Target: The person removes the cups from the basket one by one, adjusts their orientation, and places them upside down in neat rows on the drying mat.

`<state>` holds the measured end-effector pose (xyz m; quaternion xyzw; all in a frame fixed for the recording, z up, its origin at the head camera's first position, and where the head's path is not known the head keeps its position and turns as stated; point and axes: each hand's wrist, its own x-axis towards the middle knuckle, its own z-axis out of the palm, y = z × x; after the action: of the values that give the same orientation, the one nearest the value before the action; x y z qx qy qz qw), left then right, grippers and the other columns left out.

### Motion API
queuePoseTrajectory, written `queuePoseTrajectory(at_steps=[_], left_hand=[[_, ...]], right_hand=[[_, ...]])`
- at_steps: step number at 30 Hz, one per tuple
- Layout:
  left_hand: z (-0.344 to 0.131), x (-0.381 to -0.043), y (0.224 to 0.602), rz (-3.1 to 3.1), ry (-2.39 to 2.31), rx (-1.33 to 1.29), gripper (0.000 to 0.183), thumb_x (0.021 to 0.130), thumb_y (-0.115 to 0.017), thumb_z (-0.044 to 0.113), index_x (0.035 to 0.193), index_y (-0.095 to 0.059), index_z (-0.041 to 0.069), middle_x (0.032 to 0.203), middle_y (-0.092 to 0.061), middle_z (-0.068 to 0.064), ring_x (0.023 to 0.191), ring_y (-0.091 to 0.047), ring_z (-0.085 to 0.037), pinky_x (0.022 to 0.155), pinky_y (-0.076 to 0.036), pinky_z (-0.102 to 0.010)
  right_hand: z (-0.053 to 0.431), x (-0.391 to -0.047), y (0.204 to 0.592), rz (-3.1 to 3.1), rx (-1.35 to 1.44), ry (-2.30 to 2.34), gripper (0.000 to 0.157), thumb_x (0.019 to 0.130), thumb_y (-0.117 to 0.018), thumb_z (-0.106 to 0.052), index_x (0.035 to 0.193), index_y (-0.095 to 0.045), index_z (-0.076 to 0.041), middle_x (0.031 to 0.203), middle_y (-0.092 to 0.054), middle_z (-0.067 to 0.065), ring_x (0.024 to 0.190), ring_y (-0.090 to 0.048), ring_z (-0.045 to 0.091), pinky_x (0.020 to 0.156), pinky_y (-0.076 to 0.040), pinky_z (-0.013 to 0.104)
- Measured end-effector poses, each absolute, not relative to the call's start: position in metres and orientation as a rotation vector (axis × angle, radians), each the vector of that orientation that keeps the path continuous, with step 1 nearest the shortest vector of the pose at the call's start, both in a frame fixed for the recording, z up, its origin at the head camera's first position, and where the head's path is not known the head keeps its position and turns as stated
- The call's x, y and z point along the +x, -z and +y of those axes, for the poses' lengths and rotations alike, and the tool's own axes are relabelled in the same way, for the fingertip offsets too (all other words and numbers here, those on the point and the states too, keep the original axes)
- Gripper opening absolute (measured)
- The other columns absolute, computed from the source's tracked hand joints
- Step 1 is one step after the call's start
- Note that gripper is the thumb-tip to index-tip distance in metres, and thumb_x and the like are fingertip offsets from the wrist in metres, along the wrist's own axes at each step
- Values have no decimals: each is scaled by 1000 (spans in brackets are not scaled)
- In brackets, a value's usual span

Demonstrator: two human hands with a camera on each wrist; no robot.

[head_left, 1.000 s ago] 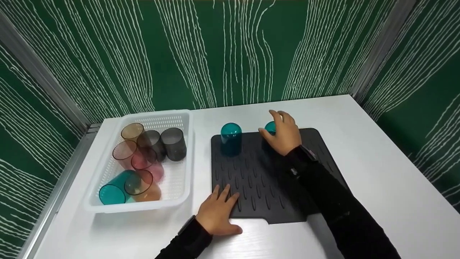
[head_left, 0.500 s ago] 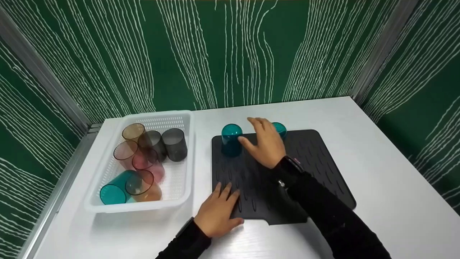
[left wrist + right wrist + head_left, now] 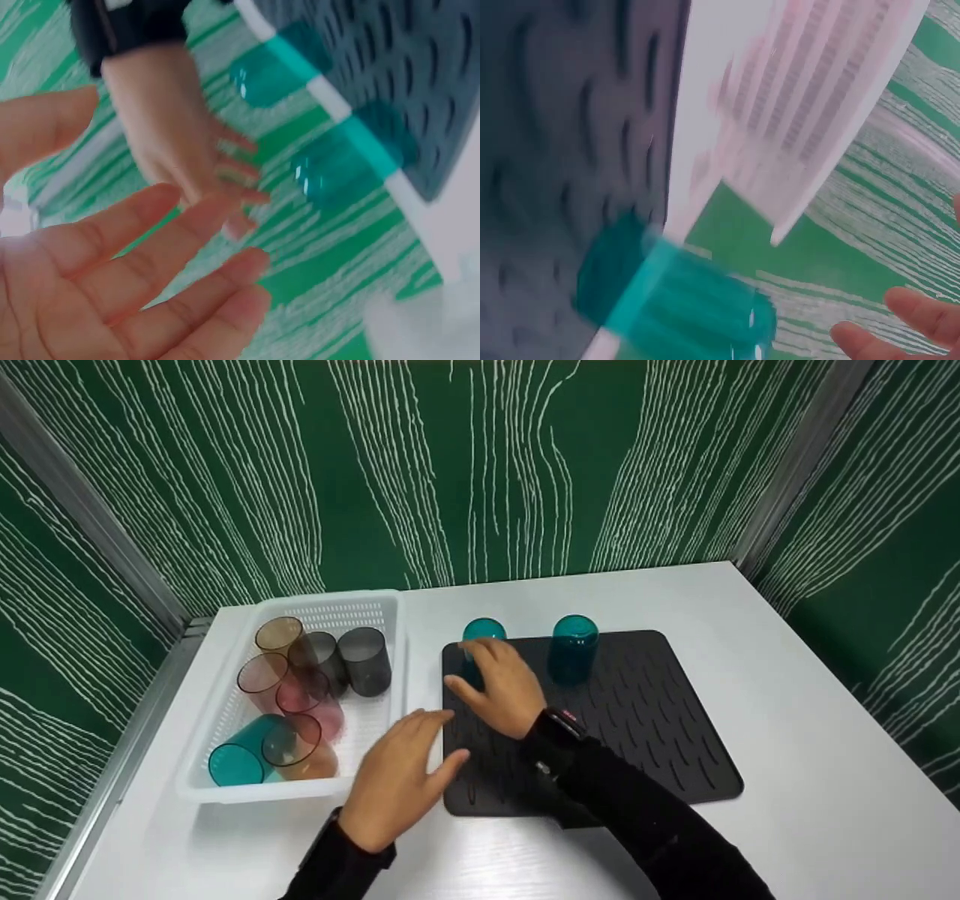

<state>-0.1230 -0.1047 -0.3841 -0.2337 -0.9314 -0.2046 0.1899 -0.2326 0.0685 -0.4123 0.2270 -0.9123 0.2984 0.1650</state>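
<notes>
Two teal cups stand upside down along the back of a black ridged mat. My right hand hovers in front of the left teal cup, hiding most of it, its fingers loosely bent around nothing. The right teal cup stands apart from it. My left hand is raised between the mat and a white basket, fingers extended and holding nothing. In the left wrist view its palm shows bare. The right wrist view has a teal cup beside the right hand's fingertips.
The basket on the left holds several tinted cups, among them a grey cup, a pink cup, an orange cup and a teal cup lying on its side. Green walls with white lines enclose the white table.
My right hand has come away from the right teal cup and moved left, in front of the left one. My left hand has lifted off the mat's corner and shifted left toward the basket.
</notes>
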Motion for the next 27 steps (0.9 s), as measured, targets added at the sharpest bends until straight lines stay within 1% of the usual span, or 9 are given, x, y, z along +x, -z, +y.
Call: queuePoseTrajectory(at_steps=[4, 8, 12, 18, 21, 22, 24, 25, 27], left_hand=[[-124, -126, 379, -2557, 543, -565, 46, 88, -73, 30, 123, -63, 4, 118, -69, -12, 113, -64, -29, 96, -51, -43], [-143, -130, 376, -2569, 538, -462, 48, 85, -77, 28, 122, -64, 1, 116, -69, -14, 109, -66, -30, 92, -53, -46], [-160, -133, 374, -2618, 541, -338, 49, 82, -79, 27, 121, -65, 2, 114, -70, -16, 104, -67, -33, 87, -54, -49], [-179, -138, 369, -2714, 491, -209, 49, 79, -81, 25, 117, -66, -1, 107, -70, -19, 97, -68, -37, 82, -53, -52], [-187, -141, 365, -2777, 459, -175, 44, 79, -80, 25, 113, -67, 0, 101, -70, -18, 91, -67, -38, 76, -52, -53], [-190, -142, 365, -2798, 455, -166, 42, 79, -80, 25, 110, -67, 1, 99, -70, -17, 89, -68, -38, 74, -52, -53], [-195, -144, 362, -2840, 442, -147, 35, 80, -79, 26, 103, -67, 2, 92, -70, -16, 82, -67, -37, 68, -51, -53], [-197, -145, 361, -2862, 440, -139, 33, 80, -79, 26, 100, -67, 2, 88, -69, -15, 78, -67, -36, 65, -51, -52], [-201, -147, 359, -2903, 441, -124, 30, 80, -78, 26, 95, -66, 3, 81, -68, -13, 73, -66, -34, 60, -50, -50]], right_hand=[[52, -226, 418, -2708, 651, -999, 57, 97, -56, -49, 139, -52, -11, 140, -55, 12, 132, -51, 28, 106, -44, 47], [38, -221, 424, -2800, 674, -1097, 58, 97, -53, -51, 139, -53, -11, 138, -56, 11, 130, -52, 28, 105, -45, 45], [26, -218, 428, -2850, 712, -1181, 58, 98, -51, -52, 137, -55, -9, 137, -58, 12, 126, -55, 28, 104, -46, 44], [12, -214, 432, -2850, 748, -1290, 55, 99, -51, -50, 131, -60, -6, 132, -63, 11, 125, -58, 25, 105, -45, 41], [5, -213, 433, -2848, 745, -1319, 54, 98, -52, -49, 128, -62, -6, 130, -64, 11, 122, -60, 24, 103, -47, 40], [3, -212, 434, -2849, 744, -1322, 53, 98, -52, -49, 127, -63, -6, 129, -65, 10, 119, -61, 24, 102, -48, 40], [0, -212, 435, -2845, 759, -1314, 50, 98, -53, -48, 121, -65, -5, 123, -68, 11, 109, -64, 23, 95, -51, 37], [-2, -212, 435, -2842, 769, -1305, 49, 98, -53, -48, 117, -67, -5, 118, -69, 11, 102, -65, 22, 91, -52, 35], [-5, -211, 436, -2825, 797, -1283, 43, 97, -55, -46, 105, -68, -5, 104, -72, 9, 87, -62, 18, 80, -51, 30]])
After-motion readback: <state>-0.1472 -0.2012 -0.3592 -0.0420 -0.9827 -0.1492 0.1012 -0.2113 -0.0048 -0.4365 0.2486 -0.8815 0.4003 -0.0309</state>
